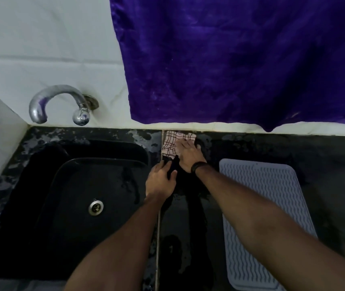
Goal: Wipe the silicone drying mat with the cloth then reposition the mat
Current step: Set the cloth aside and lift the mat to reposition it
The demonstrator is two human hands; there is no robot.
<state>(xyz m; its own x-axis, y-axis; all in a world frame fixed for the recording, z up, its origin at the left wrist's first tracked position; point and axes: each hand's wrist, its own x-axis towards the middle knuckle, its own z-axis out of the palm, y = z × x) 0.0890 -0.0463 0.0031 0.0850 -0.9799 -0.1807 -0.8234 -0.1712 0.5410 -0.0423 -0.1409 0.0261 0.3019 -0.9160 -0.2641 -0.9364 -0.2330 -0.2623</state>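
A pale grey silicone drying mat point(272, 192) with wavy ribs lies flat on the dark counter at the right; my right forearm crosses over its left side. A checked pink-and-white cloth point(170, 143) sits bunched against the back wall, left of the mat and apart from it. My right hand point(188, 154) lies on the cloth's right part with fingers stretched over it. My left hand point(160, 181) rests on the counter strip beside the sink, its fingers straight and holding nothing.
A black sink point(79, 198) with a steel drain point(96, 207) fills the left. A chrome tap point(58, 101) juts from the white tiled wall above it. A purple curtain point(241, 59) hangs down to the counter's back edge. The dark counter point(335, 175) looks wet.
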